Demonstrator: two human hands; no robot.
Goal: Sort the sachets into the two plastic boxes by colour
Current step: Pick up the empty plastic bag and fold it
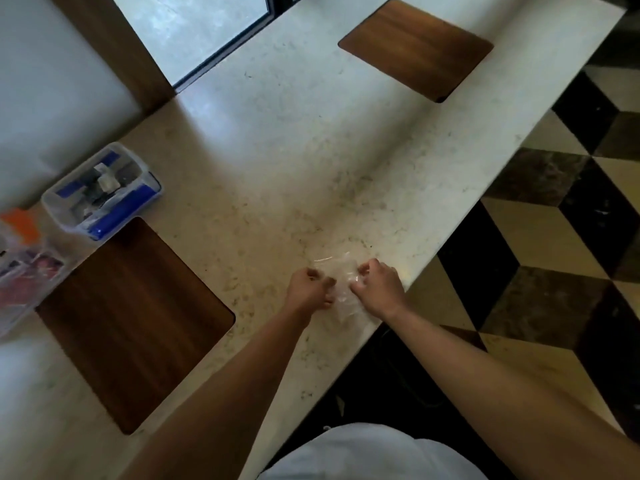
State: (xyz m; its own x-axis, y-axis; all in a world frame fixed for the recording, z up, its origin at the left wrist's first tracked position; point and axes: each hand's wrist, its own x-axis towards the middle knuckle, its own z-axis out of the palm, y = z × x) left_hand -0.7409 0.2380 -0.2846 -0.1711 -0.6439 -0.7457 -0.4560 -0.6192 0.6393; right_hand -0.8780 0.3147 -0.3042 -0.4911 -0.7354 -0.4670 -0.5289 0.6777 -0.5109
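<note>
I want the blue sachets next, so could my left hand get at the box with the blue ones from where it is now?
Probably yes. The box of blue sachets sits open-topped with bare countertop between, but the left hand must first release the clear plastic bag it shares with the right hand.

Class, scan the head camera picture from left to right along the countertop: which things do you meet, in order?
Box with red and orange sachets → box with blue sachets → near wooden inlay → left hand → clear plastic bag held between both hands → right hand → far wooden inlay.
</note>
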